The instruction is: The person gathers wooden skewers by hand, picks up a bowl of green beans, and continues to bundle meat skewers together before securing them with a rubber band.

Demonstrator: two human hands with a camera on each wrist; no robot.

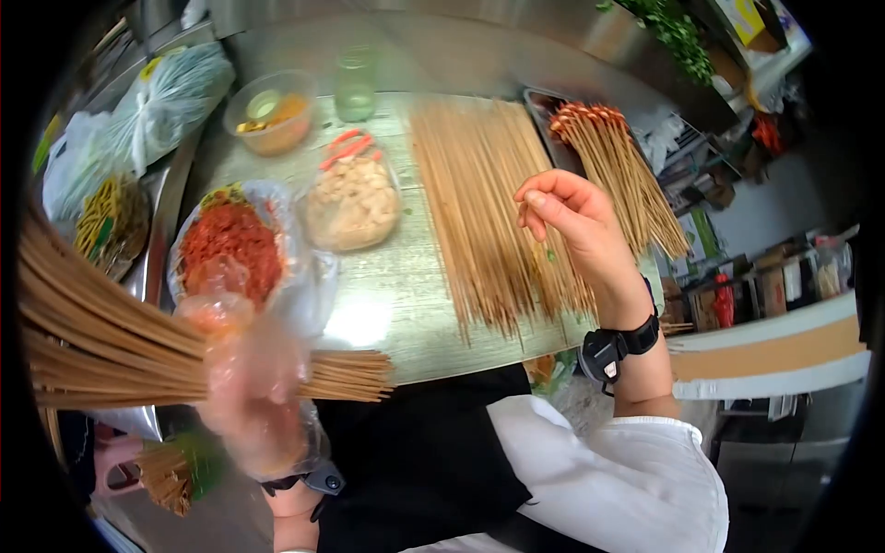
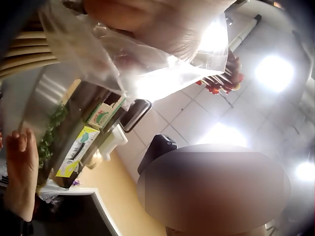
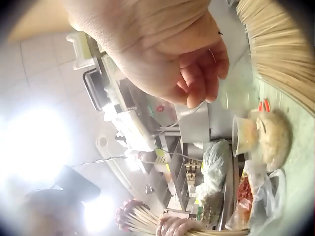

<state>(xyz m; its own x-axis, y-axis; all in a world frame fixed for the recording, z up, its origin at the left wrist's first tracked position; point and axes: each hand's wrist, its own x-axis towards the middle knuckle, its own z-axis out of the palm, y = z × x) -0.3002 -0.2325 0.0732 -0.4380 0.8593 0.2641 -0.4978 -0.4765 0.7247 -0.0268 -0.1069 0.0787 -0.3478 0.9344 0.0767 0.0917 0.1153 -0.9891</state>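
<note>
My left hand (image 1: 253,382), in a clear plastic glove, grips a thick bundle of wooden skewers (image 1: 120,359). The bundle lies sideways across the left of the head view, in front of the apron. In the right wrist view, reddish food pieces (image 3: 129,212) show at the bundle's far end. My bare right hand (image 1: 576,217) hovers above many bare wooden skewers (image 1: 470,203) laid side by side on the table. Its fingers (image 3: 194,81) are loosely bent, with nothing seen between them. Beyond the left hand stands a plastic-lined container of red minced meat (image 1: 230,244).
A bag of pale pieces (image 1: 355,207) with red-handled scissors (image 1: 346,147) stands mid-table. Behind it are a plastic tub (image 1: 272,138) and a glass jar (image 1: 355,88). Loaded skewers (image 1: 618,166) rest on a tray at right. Plastic bags (image 1: 166,101) fill the left side.
</note>
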